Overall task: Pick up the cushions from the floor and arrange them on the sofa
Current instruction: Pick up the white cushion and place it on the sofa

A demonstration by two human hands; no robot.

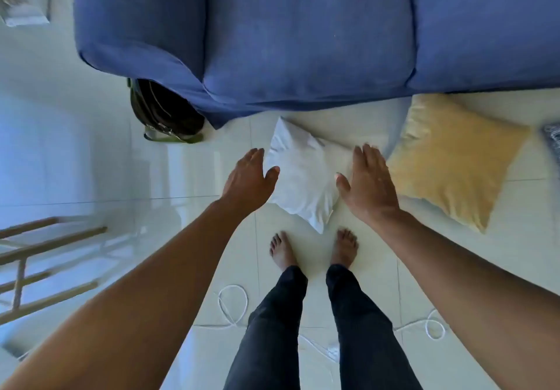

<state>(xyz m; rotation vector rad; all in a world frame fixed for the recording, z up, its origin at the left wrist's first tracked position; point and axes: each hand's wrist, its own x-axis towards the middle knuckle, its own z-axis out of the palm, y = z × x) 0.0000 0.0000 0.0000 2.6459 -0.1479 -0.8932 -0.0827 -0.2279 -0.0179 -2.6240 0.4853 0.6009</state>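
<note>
A white cushion [303,174] lies on the pale tiled floor just in front of my bare feet. My left hand [247,179] hovers at its left edge, fingers spread and empty. My right hand [368,182] is over its right edge, also spread and holding nothing. A yellow cushion [451,159] lies on the floor to the right, partly behind my right hand. A patterned dark cushion [553,139] shows only its corner at the right frame edge. The blue sofa [303,31] fills the top of the view, its seat bare.
A dark bag with green straps [165,113] sits on the floor against the sofa's left corner. A wooden rack [36,265] stands at the left. White cable [233,304] loops on the floor behind my feet.
</note>
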